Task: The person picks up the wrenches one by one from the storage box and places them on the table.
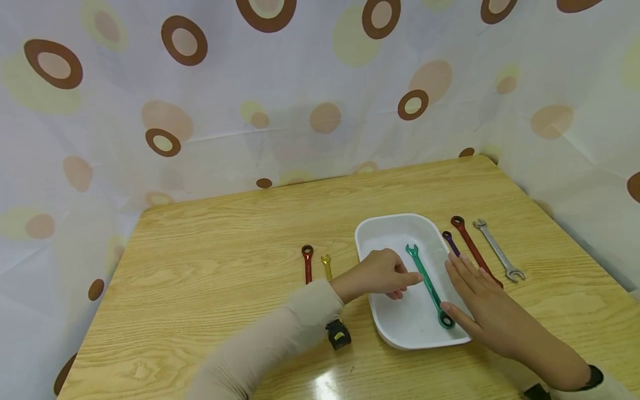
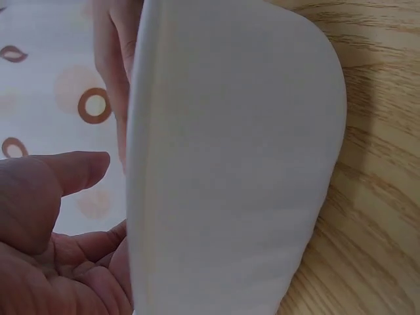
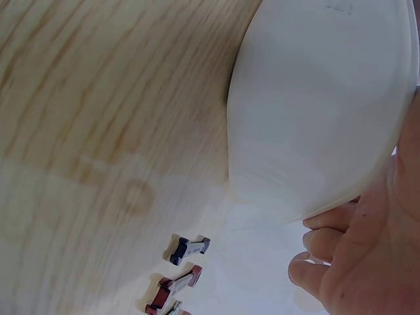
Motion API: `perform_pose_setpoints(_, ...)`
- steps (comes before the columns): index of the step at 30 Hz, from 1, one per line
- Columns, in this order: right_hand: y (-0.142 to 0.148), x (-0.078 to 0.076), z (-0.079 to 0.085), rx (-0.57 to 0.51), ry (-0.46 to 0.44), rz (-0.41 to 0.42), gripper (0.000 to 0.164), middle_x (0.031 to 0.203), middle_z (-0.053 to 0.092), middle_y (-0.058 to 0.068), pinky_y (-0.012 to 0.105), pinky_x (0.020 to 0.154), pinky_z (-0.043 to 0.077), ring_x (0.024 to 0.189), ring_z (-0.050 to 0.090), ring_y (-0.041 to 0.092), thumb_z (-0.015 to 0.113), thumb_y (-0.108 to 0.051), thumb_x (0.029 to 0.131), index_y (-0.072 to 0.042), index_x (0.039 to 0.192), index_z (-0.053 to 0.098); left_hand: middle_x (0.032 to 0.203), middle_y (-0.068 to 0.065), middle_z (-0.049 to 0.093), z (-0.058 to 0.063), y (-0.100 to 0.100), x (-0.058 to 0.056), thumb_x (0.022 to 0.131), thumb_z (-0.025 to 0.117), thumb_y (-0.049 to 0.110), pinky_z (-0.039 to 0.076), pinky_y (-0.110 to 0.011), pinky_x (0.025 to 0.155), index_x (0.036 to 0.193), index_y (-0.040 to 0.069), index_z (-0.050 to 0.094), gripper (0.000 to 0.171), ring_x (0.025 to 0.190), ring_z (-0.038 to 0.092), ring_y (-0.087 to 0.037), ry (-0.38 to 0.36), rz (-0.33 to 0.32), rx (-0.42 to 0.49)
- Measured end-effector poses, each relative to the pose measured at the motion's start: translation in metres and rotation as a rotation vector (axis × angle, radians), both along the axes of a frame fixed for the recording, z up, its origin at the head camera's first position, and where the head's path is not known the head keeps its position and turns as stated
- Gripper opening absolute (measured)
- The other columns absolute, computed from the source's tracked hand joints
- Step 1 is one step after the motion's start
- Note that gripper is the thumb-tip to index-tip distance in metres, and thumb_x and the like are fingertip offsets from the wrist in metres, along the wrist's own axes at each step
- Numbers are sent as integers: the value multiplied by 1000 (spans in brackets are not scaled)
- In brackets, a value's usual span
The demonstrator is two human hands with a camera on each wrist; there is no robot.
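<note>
A green combination wrench [image 1: 426,280] lies slantwise inside a white plastic tray [image 1: 395,328], its open end at the back and its ring end toward the front right. My left hand [image 1: 384,272] hovers over the tray's left part, fingers loosely curled, thumb pointing at the wrench's shaft, nothing held. In the left wrist view, the tray's outer wall [image 2: 236,144] fills the middle beside that hand. My right hand [image 1: 487,311] lies along the tray's right rim with straight fingers. Its fingertips [image 3: 321,243] show at the rim in the right wrist view.
Left of the tray lie a red wrench [image 1: 308,264] and a yellow wrench [image 1: 327,268], partly hidden by my left arm. Right of it are a purple wrench [image 1: 450,241], a longer red wrench [image 1: 472,247] and a silver open-end wrench [image 1: 497,250]. A patterned cloth [image 1: 300,83] hangs behind the table.
</note>
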State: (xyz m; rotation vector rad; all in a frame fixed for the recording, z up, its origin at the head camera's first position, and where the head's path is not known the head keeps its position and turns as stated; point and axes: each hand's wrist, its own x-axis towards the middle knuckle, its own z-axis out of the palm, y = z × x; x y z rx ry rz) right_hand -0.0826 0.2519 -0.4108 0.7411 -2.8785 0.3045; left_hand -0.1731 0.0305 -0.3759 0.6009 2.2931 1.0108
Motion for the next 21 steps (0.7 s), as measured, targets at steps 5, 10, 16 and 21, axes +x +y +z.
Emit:
perform_pose_setpoints(5, 0, 1, 0, -4, 2, 8, 75, 156, 20, 23, 26, 115, -9, 146, -10, 13, 56, -35, 97, 3, 150, 21, 56, 1, 63, -5, 19, -1, 92, 63, 39, 49, -19, 51, 74, 7, 69, 37, 54, 66, -10, 64, -18, -135)
perform_pose_setpoints(10, 1, 0, 0, -9, 13, 22, 75, 156, 20, 22, 23, 114, -10, 146, -8, 15, 56, -35, 97, 2, 151, 19, 51, 0, 61, -12, 33, -2, 91, 62, 43, 46, -18, 48, 70, 8, 68, 42, 49, 64, -10, 110, -13, -242)
perform_pose_setpoints(16, 0, -2, 0, -6, 8, 26, 75, 156, 20, 23, 22, 113, -11, 147, -5, 20, 56, -35, 97, 2, 151, 18, 44, 0, 53, -27, 47, -2, 91, 61, 48, 40, -18, 40, 56, 11, 53, 51, 38, 55, -9, 134, -10, -313)
perform_pose_setpoints(21, 0, -2, 0, -11, -8, 26, 75, 156, 19, 23, 20, 112, -12, 147, -8, 17, 55, -35, 97, 3, 151, 19, 40, 2, 47, -39, 54, -1, 89, 62, 50, 36, -18, 35, 54, 13, 48, 53, 32, 47, -8, 159, 50, -324)
